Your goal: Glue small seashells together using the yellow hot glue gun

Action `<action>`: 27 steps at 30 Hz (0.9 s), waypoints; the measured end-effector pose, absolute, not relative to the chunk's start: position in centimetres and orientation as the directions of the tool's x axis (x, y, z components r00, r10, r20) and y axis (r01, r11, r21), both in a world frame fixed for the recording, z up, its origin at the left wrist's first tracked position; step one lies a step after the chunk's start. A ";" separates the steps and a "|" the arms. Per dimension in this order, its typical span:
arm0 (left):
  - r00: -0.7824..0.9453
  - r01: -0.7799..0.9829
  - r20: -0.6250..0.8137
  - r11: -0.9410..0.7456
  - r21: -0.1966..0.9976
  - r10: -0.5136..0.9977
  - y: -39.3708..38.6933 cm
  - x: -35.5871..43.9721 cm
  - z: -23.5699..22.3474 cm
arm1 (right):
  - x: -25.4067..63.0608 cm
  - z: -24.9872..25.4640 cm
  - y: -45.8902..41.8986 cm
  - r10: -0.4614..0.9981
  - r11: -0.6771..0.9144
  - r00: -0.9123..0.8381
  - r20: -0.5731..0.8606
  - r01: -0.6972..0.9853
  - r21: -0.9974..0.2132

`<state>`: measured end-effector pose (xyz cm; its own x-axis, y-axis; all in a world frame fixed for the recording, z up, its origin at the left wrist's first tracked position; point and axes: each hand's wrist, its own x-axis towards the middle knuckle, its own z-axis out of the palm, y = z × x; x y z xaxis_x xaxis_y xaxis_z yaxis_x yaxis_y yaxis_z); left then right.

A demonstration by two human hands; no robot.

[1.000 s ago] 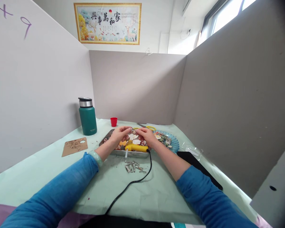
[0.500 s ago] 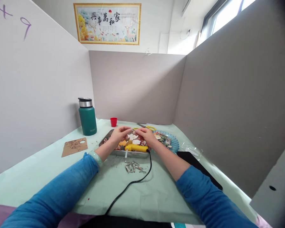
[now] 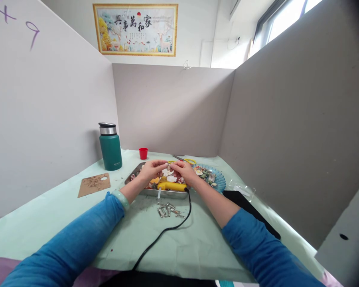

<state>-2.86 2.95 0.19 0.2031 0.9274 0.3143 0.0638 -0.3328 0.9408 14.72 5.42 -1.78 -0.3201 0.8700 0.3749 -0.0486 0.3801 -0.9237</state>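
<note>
My left hand (image 3: 152, 169) and my right hand (image 3: 183, 171) meet fingertip to fingertip above a metal tray (image 3: 146, 192). Both are closed in a pinch on a small pale piece (image 3: 168, 166), too small to name. Below them, a yellow glue gun (image 3: 172, 186) lies across the tray's near side, its black cord (image 3: 167, 230) running toward me. Pale and orange flat pieces, perhaps shells or petals, show in the tray under my hands. Several small silver metal clips (image 3: 169, 210) lie in a loose pile in front of the tray.
A green bottle (image 3: 110, 151) and a stained brown card (image 3: 94, 185) stand and lie at the left. Behind the tray are a red cup (image 3: 143, 153) and yellow-handled scissors (image 3: 190, 161). At right are a blue plate (image 3: 221, 179) of small pieces and a black flat object (image 3: 251, 213). Grey partitions enclose the table.
Both hands stay over the tray. My fingertips have shifted slightly, and the small piece between them shows a little more. Nothing else has moved visibly.
</note>
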 end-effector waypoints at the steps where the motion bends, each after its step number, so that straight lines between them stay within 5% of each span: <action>1: 0.207 0.051 0.320 -0.337 0.940 0.924 2.9 -2.9 0.2 | 14.7 -1.7 5.4 0.867 0.383 -0.323 0.380 -0.055 -0.922; 27: 0.239 0.004 0.296 -0.305 0.952 0.925 1.9 -2.7 0.9 | 14.9 -1.6 5.1 0.833 0.418 -0.376 0.407 -0.055 -0.907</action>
<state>-2.73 1.95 0.93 0.2394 0.9248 0.2956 0.0041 -0.3054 0.9522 14.89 5.10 -1.58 -0.3756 0.8328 0.4066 -0.0552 0.4179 -0.9068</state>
